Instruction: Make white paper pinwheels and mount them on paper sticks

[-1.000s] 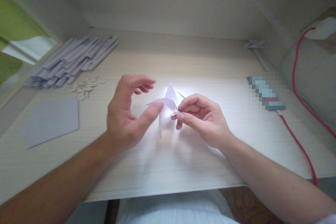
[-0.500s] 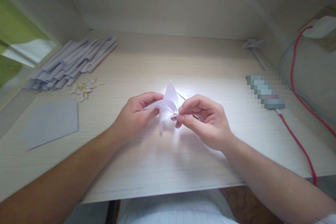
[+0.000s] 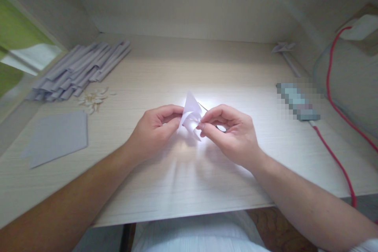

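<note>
White folded-paper pinwheel (image 3: 191, 116), pointed vanes, frame centre: pinched by left hand (image 3: 156, 128) and right hand (image 3: 233, 134) over pale wood-grain surface (image 3: 183, 181).

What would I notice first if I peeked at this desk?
The bright white folded paper shape in the middle of the desk, pinched between the left hand and the right hand. Then the pile of grey paper rolls at far left, and the red cable on the right.
</note>
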Tool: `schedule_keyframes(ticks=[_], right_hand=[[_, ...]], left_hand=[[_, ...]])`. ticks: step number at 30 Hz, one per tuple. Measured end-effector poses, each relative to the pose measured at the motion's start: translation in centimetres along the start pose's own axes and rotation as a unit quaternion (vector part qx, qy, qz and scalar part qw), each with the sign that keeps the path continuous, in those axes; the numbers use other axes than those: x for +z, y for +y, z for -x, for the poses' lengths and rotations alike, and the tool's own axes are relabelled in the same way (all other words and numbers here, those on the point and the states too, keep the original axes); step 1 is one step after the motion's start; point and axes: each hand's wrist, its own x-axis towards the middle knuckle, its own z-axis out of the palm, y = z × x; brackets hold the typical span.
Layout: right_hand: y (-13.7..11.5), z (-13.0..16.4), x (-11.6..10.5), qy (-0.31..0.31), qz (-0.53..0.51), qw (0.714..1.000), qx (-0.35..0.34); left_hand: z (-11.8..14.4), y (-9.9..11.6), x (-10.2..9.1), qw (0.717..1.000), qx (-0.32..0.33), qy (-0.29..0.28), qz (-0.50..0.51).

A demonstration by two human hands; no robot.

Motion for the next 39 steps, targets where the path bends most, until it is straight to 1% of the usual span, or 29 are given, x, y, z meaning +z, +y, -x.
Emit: schedule_keyframes(ticks=[7, 14, 16, 22, 27, 30, 33, 39], right_hand=[[0.2, 0.2, 0.1, 0.012, 0.055, 0.998, -0.004], [0.0, 0.3, 0.0, 0.018, 0.140, 0.988, -0.058], [0.0, 0.4, 0.0, 0.022, 0.163, 0.984, -0.074], [0.0, 0.5, 0.0, 0.024, 0.228, 0.964, -0.131], [0.1, 0.5, 0.0, 0.009, 0.270, 0.951, -0.149], [0.2, 0.5, 0.0, 0.004, 0.292, 0.944, -0.154], [0.3, 0.5, 0.0, -0.001, 0.306, 0.939, -0.160], [0.3, 0.5, -0.1, -0.008, 0.324, 0.933, -0.153]], left_hand=[[0.1, 0.4, 0.2, 1.000, -0.004, -0.019, -0.023], [0.1, -0.1, 0.2, 0.999, 0.006, -0.038, -0.020], [0.1, -0.1, 0.3, 0.999, -0.003, -0.037, -0.003], [0.1, 0.1, 0.7, 0.993, -0.066, -0.035, 0.094], [0.1, -0.4, 0.7, 0.984, -0.083, -0.061, 0.146], [0.0, -0.4, 0.7, 0.983, -0.088, -0.073, 0.143], [-0.2, 0.0, 0.7, 0.984, -0.094, -0.076, 0.129], [-0.2, 0.7, 0.6, 0.978, -0.107, -0.091, 0.155]])
